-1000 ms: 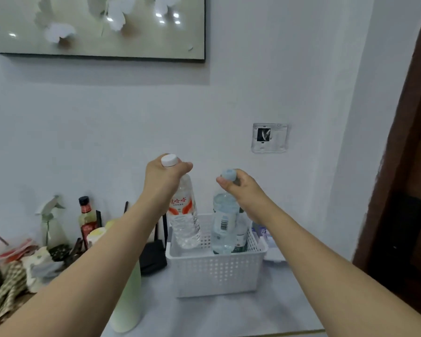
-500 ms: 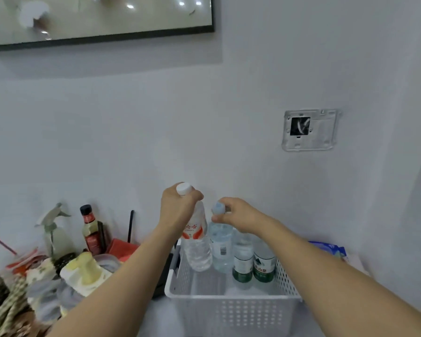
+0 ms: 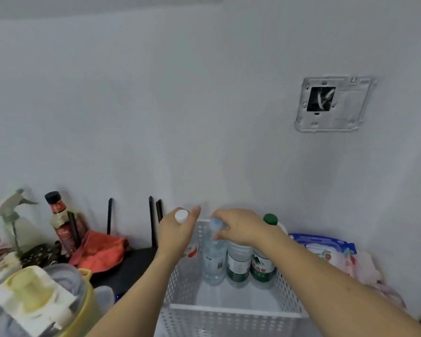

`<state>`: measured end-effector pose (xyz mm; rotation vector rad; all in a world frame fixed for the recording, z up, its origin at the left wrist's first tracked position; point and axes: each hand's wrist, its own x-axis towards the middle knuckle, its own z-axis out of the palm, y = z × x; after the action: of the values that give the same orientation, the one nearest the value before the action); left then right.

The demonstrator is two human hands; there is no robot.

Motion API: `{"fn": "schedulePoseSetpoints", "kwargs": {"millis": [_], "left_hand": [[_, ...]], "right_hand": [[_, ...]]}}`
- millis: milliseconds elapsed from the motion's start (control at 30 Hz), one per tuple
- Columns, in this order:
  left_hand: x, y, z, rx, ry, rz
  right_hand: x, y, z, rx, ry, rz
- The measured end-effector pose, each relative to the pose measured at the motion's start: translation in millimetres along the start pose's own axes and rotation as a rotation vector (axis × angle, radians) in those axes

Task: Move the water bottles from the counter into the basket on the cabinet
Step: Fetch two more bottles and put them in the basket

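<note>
Hands have sunk: left hand (image 3: 178,229) grips white-capped bottle (image 3: 181,216), right hand (image 3: 238,227) blue-capped bottle (image 3: 213,254), inside basket (image 3: 229,312).

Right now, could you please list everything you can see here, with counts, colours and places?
basket: one, white, perforated, centre.
water bottles: four visible; white-capped, blue-capped, two green-labelled, back of basket.
spray bottle: one, clear, far left.
sauce bottle: one, red label, black cap, left.
cloth: one, orange-red, left of basket.
router: one, black, behind cloth.
wipes pack: one, blue, right.
wall plate: one, grey, upper right.
hands: left grips white-capped bottle; right grips blue-capped one.
</note>
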<state>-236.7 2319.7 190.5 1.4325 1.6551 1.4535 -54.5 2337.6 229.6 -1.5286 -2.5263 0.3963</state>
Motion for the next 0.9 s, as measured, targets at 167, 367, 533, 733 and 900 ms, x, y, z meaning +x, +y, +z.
{"fn": "schedulePoseSetpoints", "kwargs": {"millis": [167, 367, 533, 733, 900], "left_hand": [[-1, -10, 10, 0.138, 0.033, 0.084], [1, -6, 10, 0.148, 0.028, 0.046], [2, 2, 1, 0.114, -0.05, -0.015], [-1, 13, -12, 0.249, -0.116, 0.017], [-6, 34, -20, 0.505, -0.131, 0.254]], "right_hand": [[3, -3, 0, -0.057, 0.015, -0.025], [2, -9, -4, -0.092, -0.01, -0.017], [-6, -15, -8, -0.111, -0.016, -0.013], [-29, -26, -24, -0.123, 0.11, 0.031], [-66, -41, -38, -0.059, 0.238, 0.127]]}}
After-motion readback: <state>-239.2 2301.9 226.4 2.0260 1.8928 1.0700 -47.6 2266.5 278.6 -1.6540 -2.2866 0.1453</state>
